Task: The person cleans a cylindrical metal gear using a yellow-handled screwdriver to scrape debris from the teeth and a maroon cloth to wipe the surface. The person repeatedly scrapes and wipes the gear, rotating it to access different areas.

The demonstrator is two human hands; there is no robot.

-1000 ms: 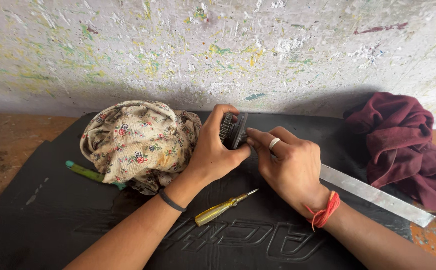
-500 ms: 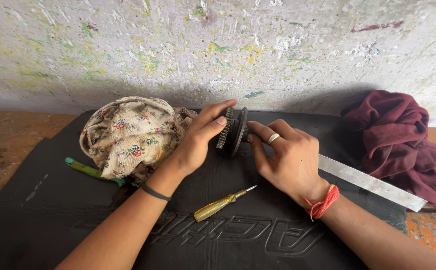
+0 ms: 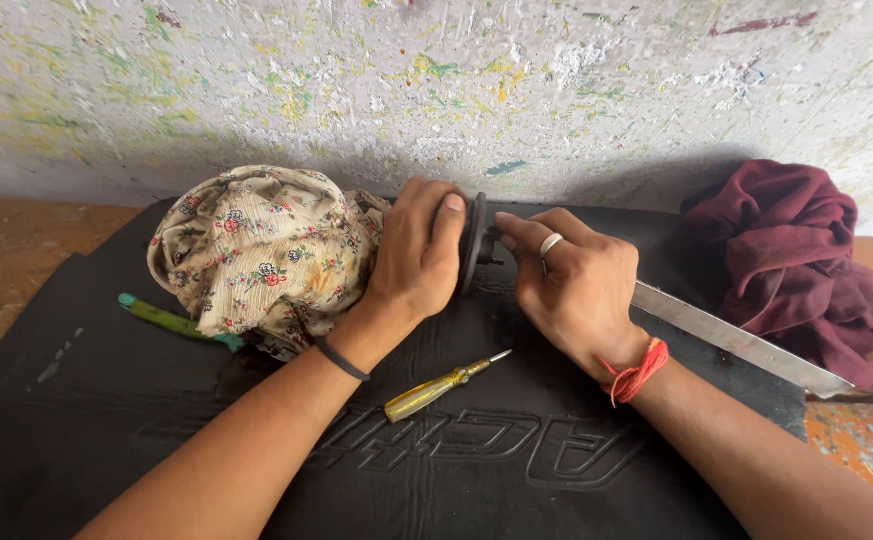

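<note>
Left hand (image 3: 418, 255): wrapped around a round dark part (image 3: 473, 243), thumb on its top rim, palm flat on its left face; thin black band on the wrist.
Right hand (image 3: 574, 290): fingers (image 3: 516, 228) pinched on the small stub sticking out of the part's right face; silver ring on one finger, red thread tied at the wrist.
Round dark part: standing on its edge, squeezed between both hands, resting on the black mat (image 3: 86, 420); only a thin slice showing, the rest hidden by the left hand.
Flowered cloth (image 3: 256, 255): bunched up, touching the back of the left hand, on its outer side.
Green-handled tool (image 3: 171, 320): past the cloth, well apart from the left hand, partly tucked under the cloth.
Yellow-handled screwdriver (image 3: 438, 387): lying on the mat just below both wrists, tip pointing up toward the right hand.
Long metal ruler (image 3: 746, 343): running out from under the right hand toward the far right.
Dark red cloth (image 3: 801, 260): heaped beyond the ruler, well apart from the right hand.
Wall (image 3: 436, 90): behind both hands, speckled with paint.
</note>
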